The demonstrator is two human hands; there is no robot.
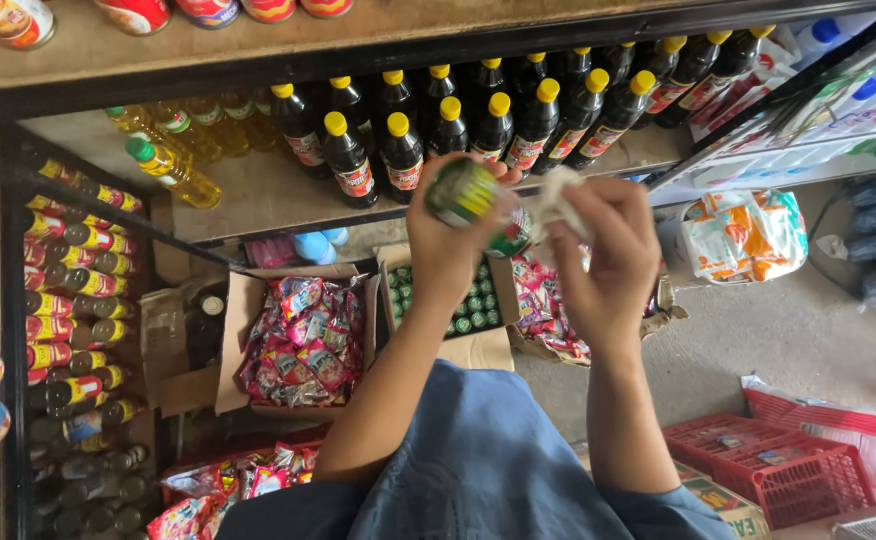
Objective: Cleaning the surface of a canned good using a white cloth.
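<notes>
In front of the shelf point(288, 190) of dark bottles point(403, 150), my left hand point(448, 240) grips a small green-labelled bottle point(468, 195), while my right hand point(608, 250) pinches a white cloth point(558, 195) against it.

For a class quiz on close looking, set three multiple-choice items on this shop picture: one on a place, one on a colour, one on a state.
1. Where does the carton of green-capped bottles stand?
A. on the top shelf
B. on the floor below the hands
C. in the red basket

2. What colour are the caps of the dark bottles on the shelf?
A. yellow
B. white
C. red

3. What is the left hand doing?
A. hanging empty
B. resting on the shelf
C. closed around a small green-topped bottle

Answers: 1 B, the carton sits among the open boxes on the floor. 2 A, every cap in the rows is yellow. 3 C, its fingers wrap the bottle while the right hand presses a pale cloth to it.
</notes>
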